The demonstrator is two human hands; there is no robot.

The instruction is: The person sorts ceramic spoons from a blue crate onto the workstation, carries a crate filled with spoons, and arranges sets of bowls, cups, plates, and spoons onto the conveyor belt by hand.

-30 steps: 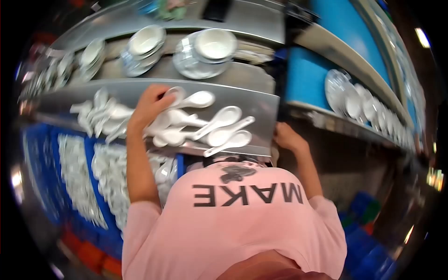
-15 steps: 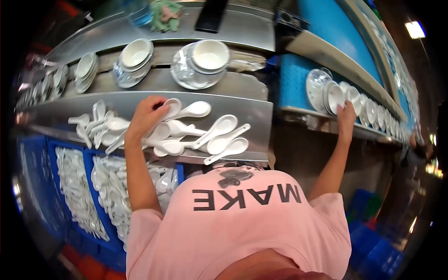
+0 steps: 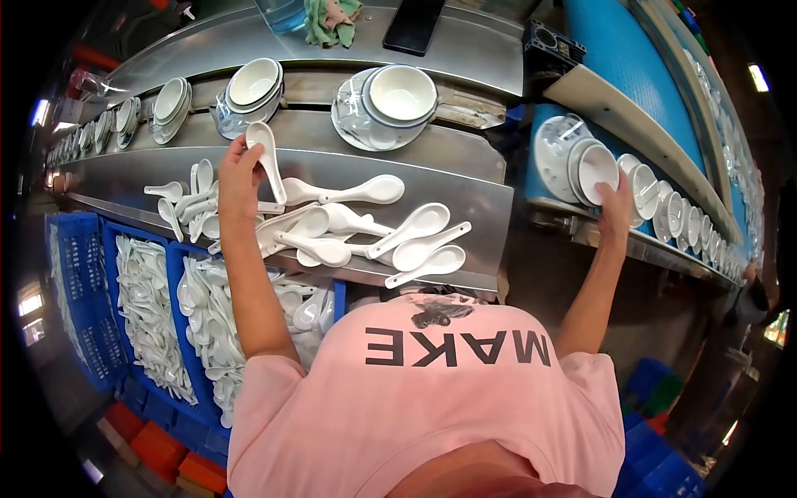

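Observation:
My left hand (image 3: 238, 178) is closed around a white soup spoon (image 3: 266, 158), which it holds raised above a heap of white spoons (image 3: 328, 249) on the steel ledge. The spoon's bowl points up and its handle hangs down to the right. On the far right, my right hand (image 3: 615, 209) grips the rim of a small white bowl (image 3: 598, 173). That bowl leans tilted with another bowl against a plate (image 3: 554, 158) at the edge of the blue conveyor belt (image 3: 544, 120).
Stacked bowls and plates (image 3: 398, 95) stand in a row along the metal line. Blue crates (image 3: 178, 307) full of spoons sit below the ledge at left. A phone (image 3: 413, 26), a cloth (image 3: 332, 22) and a black device (image 3: 552, 46) lie at the back.
My left hand has lifted a spoon up off the heap. My right hand stays at the bowl on the right. The whole view has shifted slightly.

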